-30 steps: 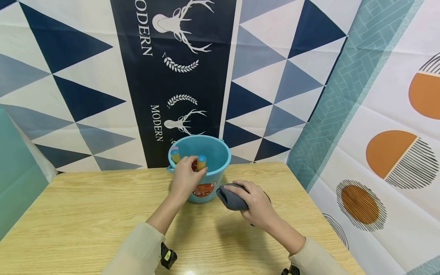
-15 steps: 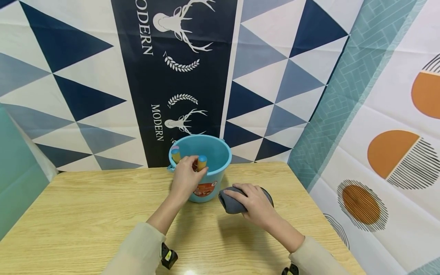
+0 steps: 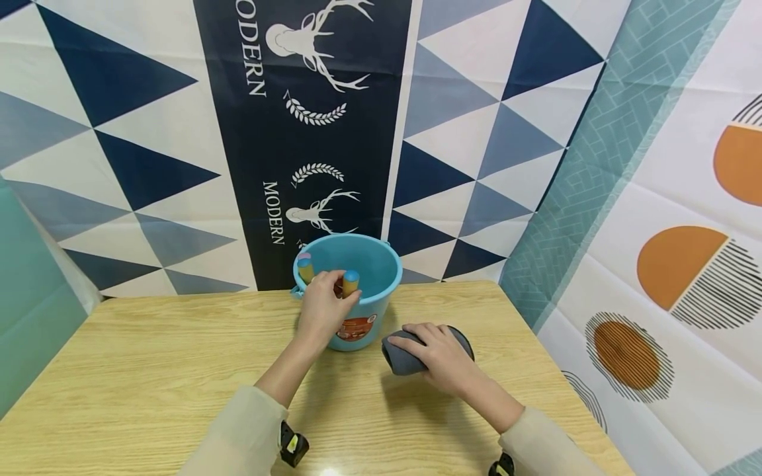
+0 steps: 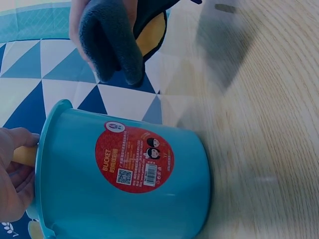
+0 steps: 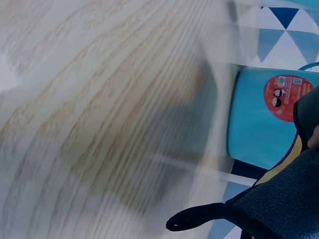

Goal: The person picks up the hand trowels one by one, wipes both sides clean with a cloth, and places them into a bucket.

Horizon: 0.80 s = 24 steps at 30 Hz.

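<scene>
A light-blue bucket (image 3: 381, 271) with a red round label (image 4: 134, 157) stands upright on the wooden table. At its near rim, my left hand (image 3: 321, 304) pinches a yellow stick with a blue rounded end (image 3: 351, 283); its lower part is hidden inside the bucket. Another yellow, blue-ended stick (image 3: 305, 270) shows at the left of the rim, with a pink piece at its top. My right hand (image 3: 443, 357) grips a folded grey cloth (image 3: 403, 357) over the table, right of the bucket. That cloth (image 5: 279, 204) has dark edging, a yellowish inner side and a hanging loop.
The wooden table (image 3: 178, 370) extends to a patterned wall covering (image 3: 155, 152) close behind the bucket. Another covering with orange shapes (image 3: 631, 284) runs along the right side. A teal surface (image 3: 30, 297) borders the table on the left.
My right hand has lowered slightly with the grey cloth, whose dark-edged far end now shows beyond the hand. My left hand stays at the bucket's rim, holding the yellow stick.
</scene>
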Each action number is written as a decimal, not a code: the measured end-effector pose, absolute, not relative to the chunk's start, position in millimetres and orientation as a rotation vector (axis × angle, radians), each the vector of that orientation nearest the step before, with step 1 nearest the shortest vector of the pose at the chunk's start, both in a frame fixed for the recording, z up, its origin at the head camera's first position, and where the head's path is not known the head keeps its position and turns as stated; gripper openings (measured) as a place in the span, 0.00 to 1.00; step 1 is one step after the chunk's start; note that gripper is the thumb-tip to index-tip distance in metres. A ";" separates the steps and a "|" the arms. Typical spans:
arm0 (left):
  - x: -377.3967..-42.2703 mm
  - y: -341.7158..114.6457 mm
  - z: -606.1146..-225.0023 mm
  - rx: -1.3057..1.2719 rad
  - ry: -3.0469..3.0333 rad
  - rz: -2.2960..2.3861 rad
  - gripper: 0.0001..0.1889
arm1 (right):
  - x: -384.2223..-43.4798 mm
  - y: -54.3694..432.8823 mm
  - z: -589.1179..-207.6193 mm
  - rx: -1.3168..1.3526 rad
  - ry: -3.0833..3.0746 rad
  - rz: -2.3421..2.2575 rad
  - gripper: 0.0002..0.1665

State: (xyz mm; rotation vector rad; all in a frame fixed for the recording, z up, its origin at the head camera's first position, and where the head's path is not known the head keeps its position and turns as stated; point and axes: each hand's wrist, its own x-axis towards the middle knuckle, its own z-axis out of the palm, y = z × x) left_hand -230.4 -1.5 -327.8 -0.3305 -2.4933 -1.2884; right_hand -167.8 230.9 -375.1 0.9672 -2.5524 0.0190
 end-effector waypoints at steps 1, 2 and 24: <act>-230.3 -1.6 -327.8 -0.330 -2.492 -1.291 0.19 | -168.2 231.2 -376.0 0.967 -2.557 0.011 0.46; -230.3 -1.7 -327.8 -0.332 -2.491 -1.293 0.19 | -168.6 231.4 -376.9 0.968 -2.560 0.006 0.47; -230.5 -1.4 -329.5 -0.327 -2.472 -1.332 0.18 | -175.2 226.1 -392.4 1.049 -2.505 -0.142 0.42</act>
